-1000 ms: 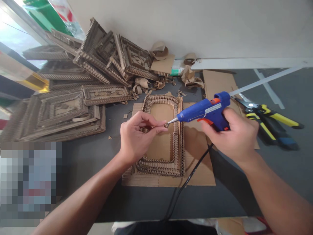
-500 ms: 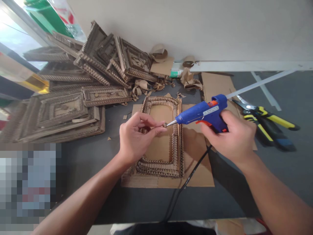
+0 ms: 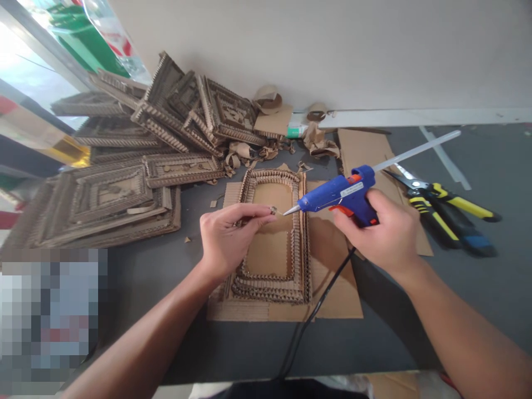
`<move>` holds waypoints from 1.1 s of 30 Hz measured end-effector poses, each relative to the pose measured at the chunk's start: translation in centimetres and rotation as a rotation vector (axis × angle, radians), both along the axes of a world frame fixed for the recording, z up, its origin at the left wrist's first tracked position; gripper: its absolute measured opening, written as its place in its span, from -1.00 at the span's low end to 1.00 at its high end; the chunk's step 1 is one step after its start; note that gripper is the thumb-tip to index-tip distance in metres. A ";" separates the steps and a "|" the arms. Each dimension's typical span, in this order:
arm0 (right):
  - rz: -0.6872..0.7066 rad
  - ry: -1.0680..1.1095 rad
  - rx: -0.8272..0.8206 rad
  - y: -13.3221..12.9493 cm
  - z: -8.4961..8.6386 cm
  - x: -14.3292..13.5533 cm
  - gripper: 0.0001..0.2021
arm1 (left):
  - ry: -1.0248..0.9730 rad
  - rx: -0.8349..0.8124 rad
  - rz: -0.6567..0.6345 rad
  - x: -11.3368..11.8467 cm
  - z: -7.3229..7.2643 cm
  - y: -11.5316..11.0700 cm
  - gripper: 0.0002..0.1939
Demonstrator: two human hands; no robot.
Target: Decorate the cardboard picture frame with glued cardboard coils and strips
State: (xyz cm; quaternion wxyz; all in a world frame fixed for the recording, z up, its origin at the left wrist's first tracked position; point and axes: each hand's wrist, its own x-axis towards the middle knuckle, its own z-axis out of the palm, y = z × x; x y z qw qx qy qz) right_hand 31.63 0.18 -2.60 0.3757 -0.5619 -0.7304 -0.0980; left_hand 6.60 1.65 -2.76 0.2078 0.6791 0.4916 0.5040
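Observation:
My left hand (image 3: pixel 230 233) pinches a small rolled cardboard piece (image 3: pixel 273 210) between thumb and fingertips, above a rectangular frame of corrugated cardboard strips (image 3: pixel 300 244). Wrapped round the handle of a blue hot glue gun (image 3: pixel 326 194) is my right hand (image 3: pixel 384 230), its index finger by the orange trigger. The gun's metal nozzle points left, a short gap from the rolled piece, with a thin strand of glue between them. A clear glue stick (image 3: pixel 419 149) juts from the gun's back. Under the frame lies a flat cardboard sheet (image 3: pixel 336 293).
Finished-looking corrugated cardboard frames (image 3: pixel 112 194) are heaped at the left and back. Curled paper scraps (image 3: pixel 320 141) lie behind the work. Yellow-and-black snips (image 3: pixel 444 205) and another glue stick (image 3: pixel 451 160) rest at the right. The gun's black cord (image 3: pixel 310 321) runs toward the front edge.
The nozzle has drawn back from the rolled cardboard piece, leaving a thin glue strand between them. My left hand has shifted slightly left, and the view has moved a little.

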 end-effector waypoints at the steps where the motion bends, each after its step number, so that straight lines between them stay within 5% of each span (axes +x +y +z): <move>1: -0.005 0.005 -0.009 0.0 0.0 0.0 -0.70 | -0.007 -0.003 0.000 0.0 -0.1 0.0 -0.87; 19: -0.017 0.079 -0.045 0.0 0.0 -0.1 -0.65 | 0.025 0.076 -0.026 -0.1 -0.6 0.2 -0.89; 33: -0.021 0.112 -0.102 0.2 -0.4 -0.1 -0.69 | 0.053 -0.022 -0.078 -0.2 -0.6 0.5 -0.90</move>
